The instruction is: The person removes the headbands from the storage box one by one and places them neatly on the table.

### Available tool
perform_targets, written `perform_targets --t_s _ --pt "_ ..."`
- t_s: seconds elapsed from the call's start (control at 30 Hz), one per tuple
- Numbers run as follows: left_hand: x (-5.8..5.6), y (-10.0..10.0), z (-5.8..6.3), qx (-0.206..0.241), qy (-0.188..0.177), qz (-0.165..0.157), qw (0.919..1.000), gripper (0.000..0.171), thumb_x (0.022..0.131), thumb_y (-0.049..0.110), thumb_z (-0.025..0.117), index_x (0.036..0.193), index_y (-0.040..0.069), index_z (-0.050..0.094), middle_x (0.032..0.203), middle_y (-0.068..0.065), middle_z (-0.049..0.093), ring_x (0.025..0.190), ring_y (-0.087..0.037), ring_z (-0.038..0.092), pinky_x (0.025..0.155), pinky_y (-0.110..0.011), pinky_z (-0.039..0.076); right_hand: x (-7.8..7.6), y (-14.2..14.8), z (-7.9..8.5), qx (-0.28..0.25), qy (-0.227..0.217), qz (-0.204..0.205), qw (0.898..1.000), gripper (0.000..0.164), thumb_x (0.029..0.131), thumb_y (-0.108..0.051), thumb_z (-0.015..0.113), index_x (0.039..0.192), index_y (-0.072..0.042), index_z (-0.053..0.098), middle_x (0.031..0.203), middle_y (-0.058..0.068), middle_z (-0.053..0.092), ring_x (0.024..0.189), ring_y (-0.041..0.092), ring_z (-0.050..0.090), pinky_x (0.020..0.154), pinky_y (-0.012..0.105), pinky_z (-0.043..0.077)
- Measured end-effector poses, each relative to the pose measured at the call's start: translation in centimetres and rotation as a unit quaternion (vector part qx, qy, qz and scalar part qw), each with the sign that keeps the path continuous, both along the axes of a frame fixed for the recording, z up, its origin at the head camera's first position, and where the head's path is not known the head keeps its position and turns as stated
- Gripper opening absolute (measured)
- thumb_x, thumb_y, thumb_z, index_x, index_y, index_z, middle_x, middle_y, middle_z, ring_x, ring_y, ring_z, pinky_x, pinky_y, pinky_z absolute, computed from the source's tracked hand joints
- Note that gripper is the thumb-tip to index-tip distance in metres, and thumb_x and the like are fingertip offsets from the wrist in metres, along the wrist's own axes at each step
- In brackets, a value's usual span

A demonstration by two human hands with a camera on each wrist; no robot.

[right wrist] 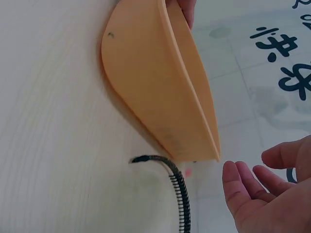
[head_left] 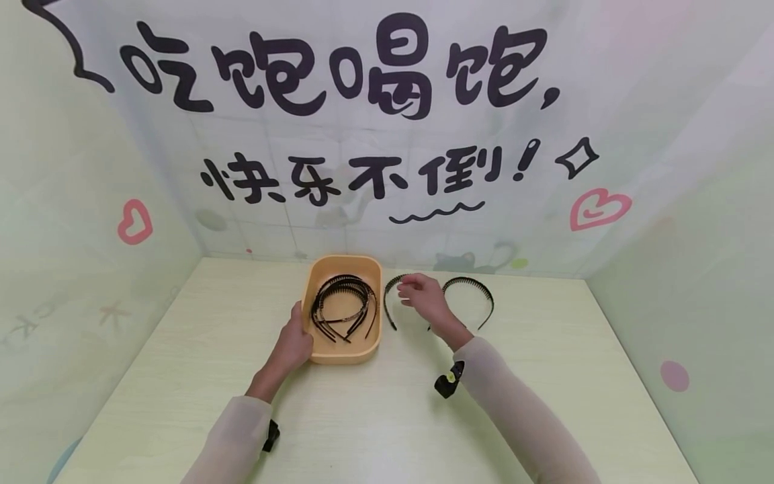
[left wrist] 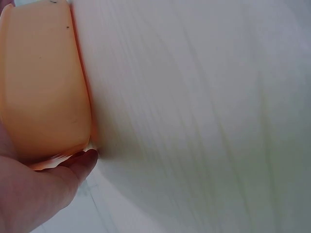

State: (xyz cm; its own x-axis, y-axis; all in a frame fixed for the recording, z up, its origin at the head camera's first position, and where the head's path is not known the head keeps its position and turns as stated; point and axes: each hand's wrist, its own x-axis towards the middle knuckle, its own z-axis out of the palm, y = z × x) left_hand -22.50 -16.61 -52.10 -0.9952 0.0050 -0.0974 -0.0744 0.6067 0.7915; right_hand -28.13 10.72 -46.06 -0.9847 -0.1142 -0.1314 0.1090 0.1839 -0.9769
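Observation:
An orange plastic tray (head_left: 346, 359) stands on the table with several black toothed headbands (head_left: 345, 281) lying inside. My left hand (head_left: 294, 341) grips the tray by its left side; in the left wrist view the fingers (left wrist: 73, 170) reach round its lower edge. Just right of the tray, a black headband (head_left: 388, 310) rests on the table, and its teeth (right wrist: 181, 204) show in the right wrist view. Over it hovers my right hand (head_left: 426, 299), thumb and fingers apart, nothing between them; it covers part of the band. Another headband (head_left: 488, 296) lies farther right.
The pale wooden table (head_left: 387, 417) is closed in by a printed back wall (head_left: 387, 235) and side walls. The tray and headbands are near the back wall. A black wrist device (head_left: 449, 380) sits on the right sleeve.

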Motion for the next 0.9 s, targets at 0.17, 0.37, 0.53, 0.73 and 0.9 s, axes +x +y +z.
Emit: perform_targets --t_s 0.17,0.37,0.53,0.73,0.9 --pt "0.1 0.0 0.0 -0.002 0.002 0.0 1.0 0.075 0.086 -0.01 0.031 0.155 0.001 0.005 0.153 -0.035 0.03 0.131 -0.045 0.047 0.102 -0.055 0.042 0.5 -2.2 0.4 -0.02 -0.019 0.042 0.999 0.035 0.098 -0.004 0.055 0.131 0.008 0.055 0.124 0.027 0.062 0.113 0.039 0.062 0.096 0.044 0.052" --pt "0.1 0.1 0.0 -0.006 0.003 0.002 1.0 0.074 0.086 -0.01 0.031 0.155 0.002 0.007 0.151 -0.035 0.033 0.127 -0.044 0.051 0.099 -0.054 0.044 1.3 -3.6 0.9 0.001 -0.033 0.102 0.994 0.045 0.099 -0.01 0.053 0.14 0.007 0.048 0.136 0.025 0.055 0.123 0.04 0.056 0.102 0.045 0.047" --pt "0.2 0.1 0.0 -0.007 0.005 0.002 1.0 0.074 0.086 -0.01 0.031 0.155 0.002 0.008 0.15 -0.035 0.034 0.126 -0.044 0.052 0.098 -0.053 0.045 1.4 -4.5 1.1 0.011 -0.055 0.128 0.99 0.048 0.098 -0.015 0.054 0.141 0.005 0.047 0.142 0.023 0.051 0.128 0.036 0.053 0.107 0.049 0.042" --pt "0.1 0.0 0.1 -0.011 0.008 0.002 0.9999 0.074 0.085 -0.01 0.032 0.154 0.001 0.007 0.15 -0.036 0.034 0.127 -0.045 0.051 0.099 -0.055 0.044 1.4 -5.6 1.3 -0.011 -0.096 0.135 0.986 0.052 0.099 -0.015 0.054 0.145 0.006 0.041 0.146 0.023 0.046 0.128 0.036 0.051 0.111 0.051 0.036" --pt "0.1 -0.1 0.1 -0.014 0.009 0.0 0.9999 0.074 0.085 -0.01 0.032 0.154 0.0 0.007 0.149 -0.037 0.034 0.127 -0.045 0.051 0.1 -0.055 0.043 1.6 -6.3 1.0 -0.01 -0.116 0.123 0.986 0.056 0.098 -0.018 0.057 0.147 0.003 0.039 0.141 0.016 0.048 0.106 0.022 0.053 0.11 0.048 0.037"
